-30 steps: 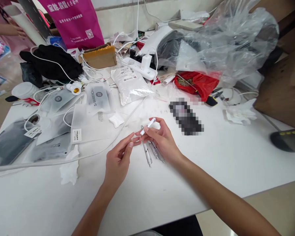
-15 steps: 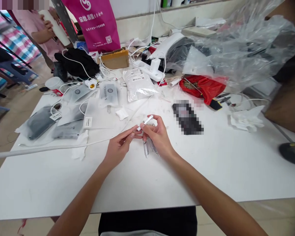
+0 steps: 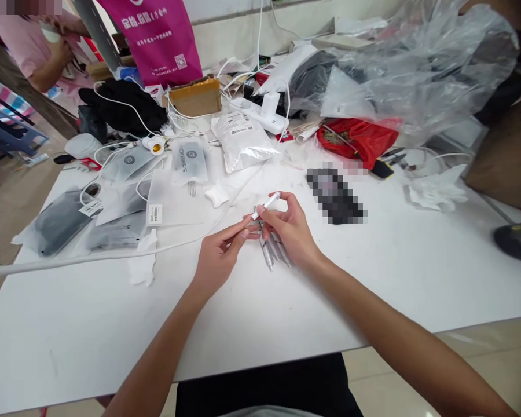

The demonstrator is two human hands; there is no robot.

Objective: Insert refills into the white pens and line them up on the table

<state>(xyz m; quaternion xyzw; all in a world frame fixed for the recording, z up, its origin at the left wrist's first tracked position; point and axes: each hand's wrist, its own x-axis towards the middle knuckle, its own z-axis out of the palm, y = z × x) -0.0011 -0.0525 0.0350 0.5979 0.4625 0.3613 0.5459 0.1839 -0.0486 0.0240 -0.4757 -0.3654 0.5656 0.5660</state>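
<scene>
My right hand [image 3: 293,229] pinches a slim white-and-silver pen [image 3: 269,202] between thumb and fingers, its upper end pointing away to the right. My left hand [image 3: 220,255] meets the pen's lower end. Its thumb and fingers are closed close together there; whatever sits between them is too small to make out. Under my right hand, several silver pen-like tubes [image 3: 267,255] lie side by side on the white table [image 3: 252,324], partly hidden by my fingers.
Frosted bags with dark contents [image 3: 65,223] lie at left, with a white cable [image 3: 113,258] running across. Behind stand a cardboard box [image 3: 195,98] and a magenta bag [image 3: 156,46]. A red bag [image 3: 373,142], clear plastic [image 3: 417,75] and a blurred dark item [image 3: 336,197] are at right. A person [image 3: 47,52] stands back left.
The view has shifted and tilted slightly. Both hands stay together at the pen, with only small finger movement. In the background, the person's arms and the white object they hold have moved.
</scene>
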